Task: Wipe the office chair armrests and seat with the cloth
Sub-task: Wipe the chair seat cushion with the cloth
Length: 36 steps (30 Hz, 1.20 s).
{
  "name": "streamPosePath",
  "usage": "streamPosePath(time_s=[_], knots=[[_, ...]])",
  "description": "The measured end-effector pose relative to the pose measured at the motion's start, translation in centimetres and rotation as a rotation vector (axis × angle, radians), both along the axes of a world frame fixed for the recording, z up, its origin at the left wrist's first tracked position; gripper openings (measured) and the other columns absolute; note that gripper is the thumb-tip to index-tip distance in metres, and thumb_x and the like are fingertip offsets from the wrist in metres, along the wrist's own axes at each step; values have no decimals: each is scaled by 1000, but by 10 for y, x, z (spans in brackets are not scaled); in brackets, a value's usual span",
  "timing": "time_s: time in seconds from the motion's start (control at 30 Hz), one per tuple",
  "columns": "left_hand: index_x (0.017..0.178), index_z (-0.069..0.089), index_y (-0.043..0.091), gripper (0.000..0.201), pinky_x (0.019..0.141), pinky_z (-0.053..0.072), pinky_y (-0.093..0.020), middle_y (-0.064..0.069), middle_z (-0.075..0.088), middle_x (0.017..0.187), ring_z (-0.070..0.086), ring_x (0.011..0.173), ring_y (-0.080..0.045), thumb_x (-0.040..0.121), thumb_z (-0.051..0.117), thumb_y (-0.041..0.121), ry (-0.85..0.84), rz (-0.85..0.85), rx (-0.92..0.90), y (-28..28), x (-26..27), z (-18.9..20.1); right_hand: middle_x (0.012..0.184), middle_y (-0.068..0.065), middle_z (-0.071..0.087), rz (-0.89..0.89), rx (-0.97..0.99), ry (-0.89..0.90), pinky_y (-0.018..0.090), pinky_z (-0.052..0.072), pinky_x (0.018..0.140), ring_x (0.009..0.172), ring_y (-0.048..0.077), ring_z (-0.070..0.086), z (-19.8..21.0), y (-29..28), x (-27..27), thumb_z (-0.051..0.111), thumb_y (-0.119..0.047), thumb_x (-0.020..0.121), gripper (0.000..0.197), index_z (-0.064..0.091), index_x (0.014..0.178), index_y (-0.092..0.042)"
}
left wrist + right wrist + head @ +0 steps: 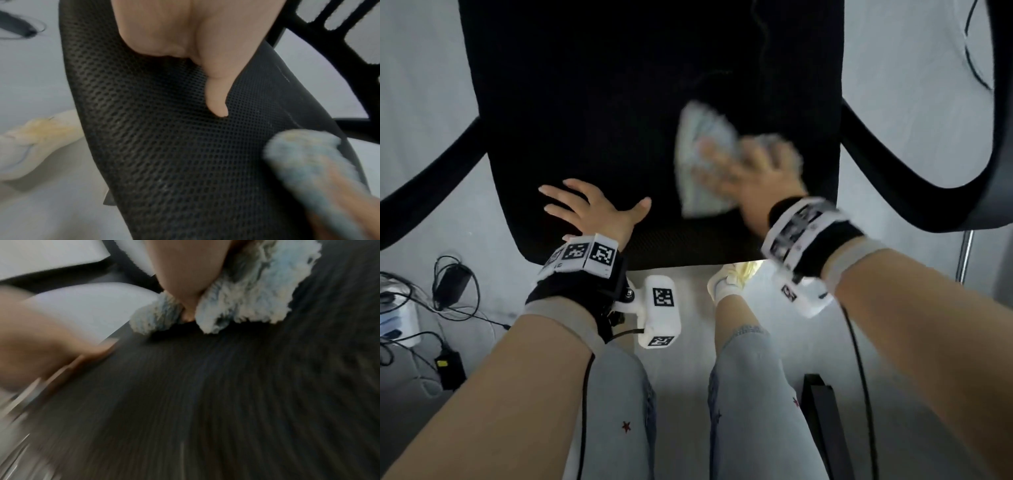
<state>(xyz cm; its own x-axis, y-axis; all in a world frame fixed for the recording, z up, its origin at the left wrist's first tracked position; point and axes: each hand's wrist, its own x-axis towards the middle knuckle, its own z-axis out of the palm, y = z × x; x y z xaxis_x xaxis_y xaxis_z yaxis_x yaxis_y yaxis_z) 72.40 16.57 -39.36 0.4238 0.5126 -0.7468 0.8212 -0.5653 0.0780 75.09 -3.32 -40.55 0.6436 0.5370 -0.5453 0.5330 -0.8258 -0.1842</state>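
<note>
black mesh seat [592, 113] of an office chair, seen from above, with curved black armrests: left armrest [431, 178] beside the left edge of the seat, right armrest [914, 192] beside the right edge.

left hand [592, 209] flat on the seat near its front edge, toward the left corner. fingers spread out and straight, thumb [218, 104] pointing along the mesh. holding nothing, just pressing down on the seat.

right hand [753, 171] on the seat near its front right part, on top of a fluffy pale blue and white cloth [698, 161]. fingers spread out over the cloth, pushing it onto the mesh. hand and cloth both blurry in the head view. in the right wrist view, cloth [246, 293] bunched up under the hand and poking out on both sides of the thumb. hard to tell if any finger curls round it; looks like flat pressing.

cloth touching the seat, well apart from both armrests. a bare strip of seat between the left thumb and the cloth.

below the front edge of the seat: legs in light blue jeans [750, 394] and a pale shoe [729, 277] on the grey floor [688, 359]. black cables and a black power brick [450, 281] on the floor to the left.
</note>
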Motion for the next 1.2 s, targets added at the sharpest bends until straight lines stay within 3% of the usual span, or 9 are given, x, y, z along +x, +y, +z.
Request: streamPosePath(time_s=[0.13,0.3,0.43,0.53,0.67,0.87,1.07,1.13,1.2], knots=[[142,-15,2,122,109,1,-62,-22,-23,151,-19,139,-41,67,67,53,0,-14,50,-3,2,-6,157,-7,0,-761,-91,-245,50,23,99,133,36,21,1,-11,39,37,0,84,74,12,140,-42],[143,-15,10,124,110,-1,-61,-19,-21,153,-17,141,-38,64,71,51,-32,56,126,-12,7,-12,156,-9,-13,-225,6,34,61,8,108,135,36,4,2,42,-13,38,-12,88,71,2,142,-41],[144,-14,12,136,109,0,-63,-18,-21,153,-18,142,-33,51,77,52,-131,-67,107,-3,10,-11,156,-12,-10,82,61,-4,60,18,107,134,32,8,0,29,-19,45,-15,87,73,4,141,-43],[142,-19,13,142,107,-1,-66,-17,-26,152,-23,140,-34,47,80,49,-105,-202,57,6,22,-11,156,-12,5,-197,-5,-200,59,23,103,134,35,23,-1,6,22,49,-10,85,73,16,139,-46],[142,-20,12,135,107,-3,-66,-15,-29,151,-26,139,-35,55,77,48,-83,-197,-12,5,36,-13,156,-13,0,-739,-69,-131,52,20,100,133,35,17,4,16,63,40,-1,82,77,13,138,-46],[144,-14,16,118,110,3,-62,-12,-24,153,-20,141,-34,68,75,31,-108,-91,62,-4,45,-14,156,-12,-7,204,74,29,55,18,107,138,31,10,7,52,38,41,-17,89,65,10,141,-41],[143,-17,15,136,109,-4,-62,-20,-28,150,-24,139,-36,53,81,43,-155,-158,-9,18,58,-13,156,-11,0,-789,-68,-109,48,21,101,133,34,17,8,15,104,37,5,80,82,13,140,-44],[143,-17,16,134,109,-3,-62,-20,-27,151,-23,140,-36,54,81,42,-160,-152,6,21,67,-15,156,-9,-5,-830,-122,-76,51,21,103,133,36,15,11,32,107,37,4,80,82,8,141,-44],[144,-16,17,134,109,-1,-63,-19,-26,151,-22,140,-35,54,81,41,-159,-136,28,18,71,-17,156,-7,-3,-557,-77,4,56,17,106,135,36,12,11,58,89,39,-6,86,73,8,141,-42]])
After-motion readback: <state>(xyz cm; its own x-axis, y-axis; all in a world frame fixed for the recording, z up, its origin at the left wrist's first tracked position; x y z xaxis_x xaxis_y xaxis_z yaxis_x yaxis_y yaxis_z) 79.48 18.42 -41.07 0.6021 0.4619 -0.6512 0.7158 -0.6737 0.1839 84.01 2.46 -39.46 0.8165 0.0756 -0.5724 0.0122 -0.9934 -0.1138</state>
